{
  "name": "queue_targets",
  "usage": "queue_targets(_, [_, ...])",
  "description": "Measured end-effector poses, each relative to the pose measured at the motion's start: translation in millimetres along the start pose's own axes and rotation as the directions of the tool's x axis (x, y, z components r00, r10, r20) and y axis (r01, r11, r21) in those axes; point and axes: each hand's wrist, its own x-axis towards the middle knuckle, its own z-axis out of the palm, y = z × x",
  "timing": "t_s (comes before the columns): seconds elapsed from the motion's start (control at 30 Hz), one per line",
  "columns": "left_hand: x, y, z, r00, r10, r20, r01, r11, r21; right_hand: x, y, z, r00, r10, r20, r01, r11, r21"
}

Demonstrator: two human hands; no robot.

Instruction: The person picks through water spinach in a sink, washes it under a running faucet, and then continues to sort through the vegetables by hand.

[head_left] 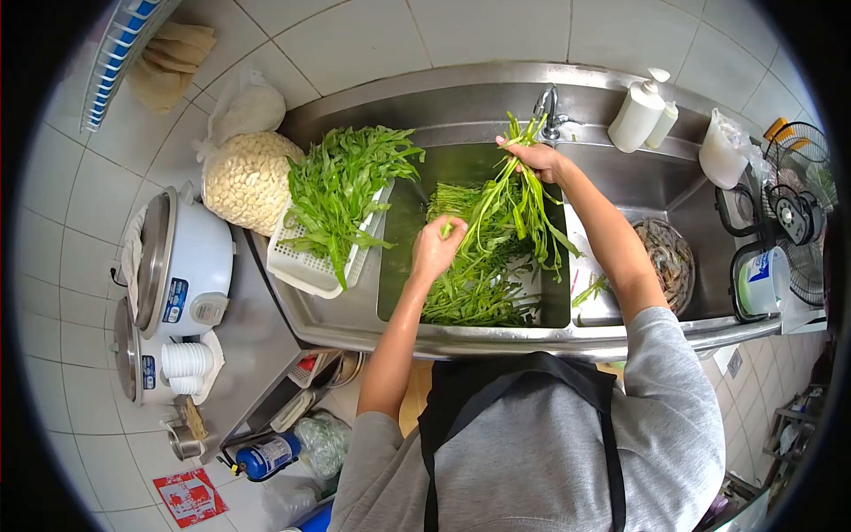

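My right hand (536, 161) is closed around the stems of a bunch of leafy greens (523, 206), raised over the sink basin near the faucet. My left hand (437, 248) is closed in a pinch beside the bunch, with a bit of green between the fingers. Below both hands, more greens (483, 297) fill the left basin (387, 288). To the left, a white perforated basket (306, 266) holds a heap of loose leaves (341, 191).
A bag of pale beans or nuts (251, 182) and rice cookers (191, 257) stand left. The faucet (550, 111) and soap bottles (636, 115) are behind the basins. A bowl of shrimp (667, 262) sits in the right basin, near black fans (791, 213).
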Motion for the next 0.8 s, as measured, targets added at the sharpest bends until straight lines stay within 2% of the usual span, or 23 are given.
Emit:
queue_targets(0.03, [-5.9,15.2,-6.2,0.991,-0.083,0.104,0.078,0.995,0.054,1.7,0.3,-0.4,1.000,0.014,0.008,-0.014,1.000,-0.003])
queue_targets(0.07, [-1.4,2.3,2.2,0.991,-0.085,0.102,0.080,0.995,0.053,3.6,0.4,-0.7,1.000,0.027,0.015,-0.027,1.000,-0.006])
queue_targets(0.1, [1.0,-1.1,7.8,0.993,0.115,0.029,-0.114,0.993,-0.035,1.8,-1.2,0.7,1.000,0.026,0.017,-0.026,1.000,-0.008])
queue_targets(0.13, [3.3,-5.1,11.6,0.951,0.304,-0.060,-0.309,0.945,-0.106,-0.4,-2.2,1.9,0.999,0.028,0.018,-0.028,1.000,-0.007])
queue_targets(0.17, [4.1,-11.5,10.7,0.981,0.121,0.152,-0.080,0.965,-0.251,-2.7,-3.4,2.9,0.999,0.029,0.018,-0.029,1.000,-0.006])
queue_targets(0.2, [3.7,-5.6,8.2,0.981,0.123,0.152,-0.082,0.964,-0.251,-5.9,-5.1,4.0,0.999,0.027,0.016,-0.027,1.000,-0.006])
queue_targets(0.27, [3.1,3.8,4.6,0.975,0.039,0.217,0.024,0.959,-0.282,-12.1,-7.8,8.1,0.997,0.053,0.050,-0.055,0.998,0.039])
queue_targets(0.4, [12.3,-0.3,8.3,0.976,0.103,0.194,-0.057,0.971,-0.231,-18.7,-9.9,19.8,0.999,0.004,0.051,-0.005,1.000,0.025])
queue_targets(0.47, [10.9,-1.3,8.6,0.997,-0.019,0.081,0.046,0.936,-0.348,-23.1,-9.9,23.9,0.999,-0.002,0.049,0.002,1.000,0.008])
queue_targets(0.5, [13.9,-6.5,10.5,0.985,-0.172,0.014,0.165,0.909,-0.382,-26.8,-10.2,28.6,0.995,-0.104,0.000,0.104,0.994,0.041])
queue_targets(0.53, [19.7,-21.5,15.7,0.985,-0.170,0.011,0.161,0.909,-0.385,-29.1,-11.9,33.1,0.977,-0.205,-0.051,0.208,0.976,0.067])
queue_targets(0.57, [26.2,-43.1,22.6,0.939,-0.345,-0.016,0.278,0.783,-0.557,-29.3,-14.2,37.6,0.953,-0.256,-0.162,0.275,0.955,0.114])
queue_targets(0.6, [26.8,-49.0,22.9,0.860,-0.510,-0.007,0.355,0.608,-0.710,-34.3,-17.5,36.9,0.953,-0.259,-0.159,0.277,0.955,0.107])
queue_targets(0.67, [26.8,-61.2,22.5,0.852,-0.520,-0.061,0.345,0.646,-0.680,-42.9,-27.9,31.6,0.959,-0.246,-0.137,0.255,0.966,0.051])
queue_targets(0.73, [25.9,-54.3,13.2,0.903,-0.376,-0.208,0.103,0.659,-0.745,-41.6,-29.0,32.0,0.956,-0.275,-0.098,0.280,0.959,0.038])
queue_targets(0.77, [30.2,-51.8,4.7,0.941,-0.290,-0.176,0.117,0.765,-0.633,-41.2,-28.7,32.6,0.960,-0.274,-0.052,0.276,0.961,0.025])
queue_targets(0.8, [27.5,-21.1,-6.9,0.955,-0.256,-0.148,0.126,0.805,-0.580,-41.7,-29.9,34.6,0.963,-0.271,-0.003,0.271,0.963,0.011])
